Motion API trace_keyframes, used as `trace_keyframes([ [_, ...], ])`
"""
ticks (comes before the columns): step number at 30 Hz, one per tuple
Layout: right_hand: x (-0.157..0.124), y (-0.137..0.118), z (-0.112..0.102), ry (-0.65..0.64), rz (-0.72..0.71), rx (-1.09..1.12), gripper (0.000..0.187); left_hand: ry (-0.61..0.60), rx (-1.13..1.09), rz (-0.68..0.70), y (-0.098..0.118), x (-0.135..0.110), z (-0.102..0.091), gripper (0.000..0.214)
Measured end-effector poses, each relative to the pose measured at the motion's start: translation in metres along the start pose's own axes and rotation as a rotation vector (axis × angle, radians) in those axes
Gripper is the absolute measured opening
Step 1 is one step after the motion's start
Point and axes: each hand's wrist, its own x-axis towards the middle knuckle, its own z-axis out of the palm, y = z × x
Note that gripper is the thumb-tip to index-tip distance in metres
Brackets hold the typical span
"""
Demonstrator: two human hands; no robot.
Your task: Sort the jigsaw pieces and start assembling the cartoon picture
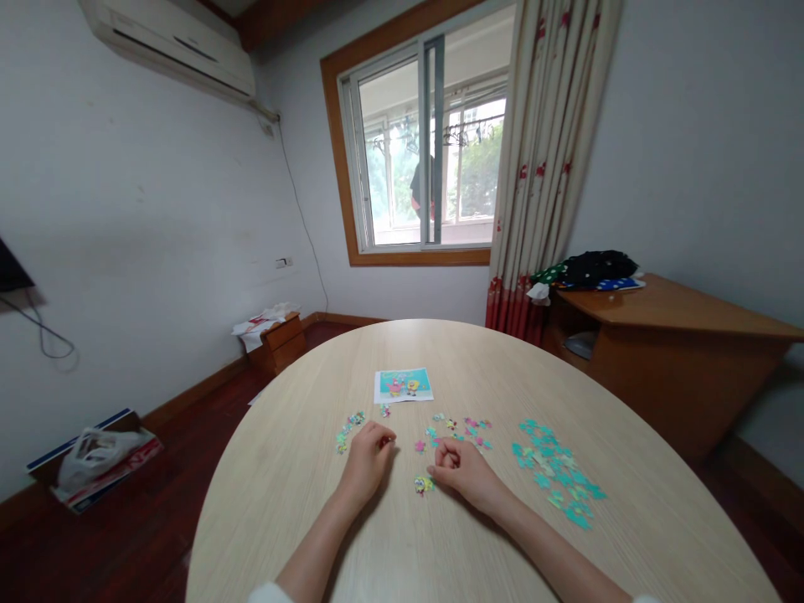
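Note:
My left hand (pixel 372 452) rests over the pale round table with its fingers curled in a pinch. Anything at its fingertips is too small to make out. Beside it on the left lie several puzzle pieces (pixel 342 437) in mixed colours. My right hand (pixel 463 471) is closed too, its thumb and forefinger close to a small yellow cluster of puzzle pieces (pixel 423 485). What those fingers hold, if anything, is hidden. Just beyond the right hand are pink puzzle pieces (pixel 477 442) and a lone pink piece (pixel 420 446). Farther right spreads a group of turquoise puzzle pieces (pixel 545 456).
A picture sheet (pixel 404 385) with two cartoon figures lies beyond my hands on the round table (pixel 276 502). A wooden desk (pixel 678 318) with cloths stands at the right. On the floor at left is a box with a plastic bag (pixel 97 456).

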Motion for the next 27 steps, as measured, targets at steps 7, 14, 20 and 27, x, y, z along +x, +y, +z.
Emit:
trace_keyframes([
  [7,0.000,0.000,0.000,-0.006,-0.011,-0.004,0.019,0.121,-0.425,-0.296,-0.001,0.007,-0.007,0.020],
  [14,0.000,-0.001,-0.001,-0.009,-0.012,0.001,0.020,0.111,-0.628,-0.442,0.006,0.006,-0.013,0.034],
  [20,-0.001,-0.001,0.000,-0.007,-0.010,0.003,0.020,0.125,-0.729,-0.477,0.009,0.005,-0.012,0.038],
  [27,0.000,-0.001,-0.001,-0.012,-0.001,0.010,0.021,0.091,-0.711,-0.433,0.010,0.005,-0.013,0.033],
])
